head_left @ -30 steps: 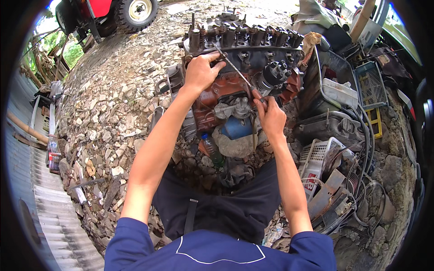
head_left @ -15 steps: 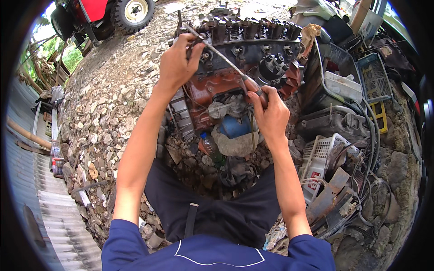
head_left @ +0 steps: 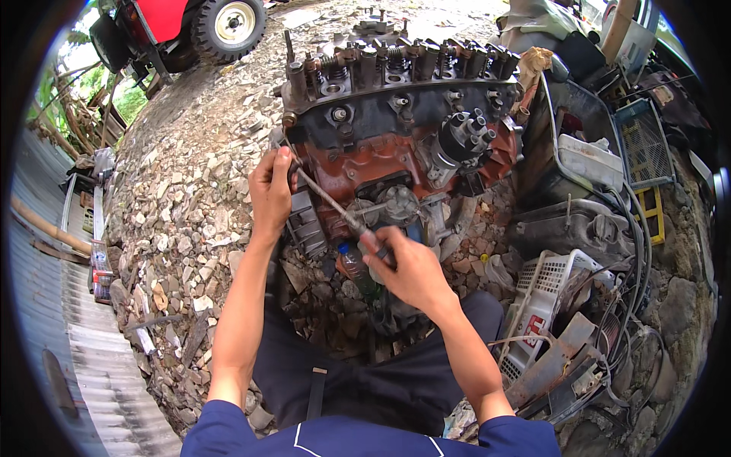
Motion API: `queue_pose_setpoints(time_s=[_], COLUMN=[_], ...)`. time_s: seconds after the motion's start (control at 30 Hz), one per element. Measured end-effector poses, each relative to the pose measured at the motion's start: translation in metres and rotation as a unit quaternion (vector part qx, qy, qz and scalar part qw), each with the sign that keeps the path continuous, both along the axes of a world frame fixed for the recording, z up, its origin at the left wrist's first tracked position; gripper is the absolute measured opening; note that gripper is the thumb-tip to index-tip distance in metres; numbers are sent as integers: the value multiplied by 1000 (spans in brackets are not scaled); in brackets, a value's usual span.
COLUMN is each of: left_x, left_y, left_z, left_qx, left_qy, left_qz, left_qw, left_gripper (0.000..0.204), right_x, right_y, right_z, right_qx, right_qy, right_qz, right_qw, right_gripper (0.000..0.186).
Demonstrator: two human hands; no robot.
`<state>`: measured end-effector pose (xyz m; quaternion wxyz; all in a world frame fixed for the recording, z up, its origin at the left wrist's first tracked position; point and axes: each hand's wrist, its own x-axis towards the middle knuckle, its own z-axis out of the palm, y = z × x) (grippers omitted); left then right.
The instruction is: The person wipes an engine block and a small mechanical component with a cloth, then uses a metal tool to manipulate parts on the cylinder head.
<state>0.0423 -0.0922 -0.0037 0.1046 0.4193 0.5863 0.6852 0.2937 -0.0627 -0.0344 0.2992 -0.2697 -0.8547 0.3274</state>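
Observation:
A long metal-shafted tool point(head_left: 329, 199) with a reddish-brown grip runs at a slant between my hands. My right hand point(head_left: 411, 266) is closed round its grip, above my lap. My left hand point(head_left: 272, 186) is closed at the far end, beside the engine's left front corner; a dark piece shows there, partly hidden by the fingers. Facing me stands the engine point(head_left: 362, 164), with a reddish block, a black upper section and exposed springs and rockers on top. A black distributor point(head_left: 462, 137) juts from its right side.
A green plastic bottle point(head_left: 358, 270) with a blue cap stands below the engine. To the right are a white basket point(head_left: 537, 301), a dark metal tank point(head_left: 571, 228), hoses and scrap. Loose stones point(head_left: 183, 221) cover the ground leftward. A vehicle wheel point(head_left: 231, 21) is at the back.
Both hands have come down toward me and leftward with the tool, from over the engine's upper part to its lower left front. The right hand moved farthest.

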Motion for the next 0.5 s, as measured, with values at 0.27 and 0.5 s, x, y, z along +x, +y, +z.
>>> queue_pose_setpoints(time_s=[0.27,0.5], left_x=[-11,0], left_y=[-1,-15], left_z=[-13,-33], left_qx=[5,-20], left_qy=[21,28], left_qz=[63,105], left_qw=[998,994], left_gripper=[36,36], right_x=[-42,-131], right_y=[63,133], right_z=[45,50], right_qx=[28,184], right_qy=[116,87], right_qz=[-1,-70], right_qw=[993,977], right_gripper=[21,23])
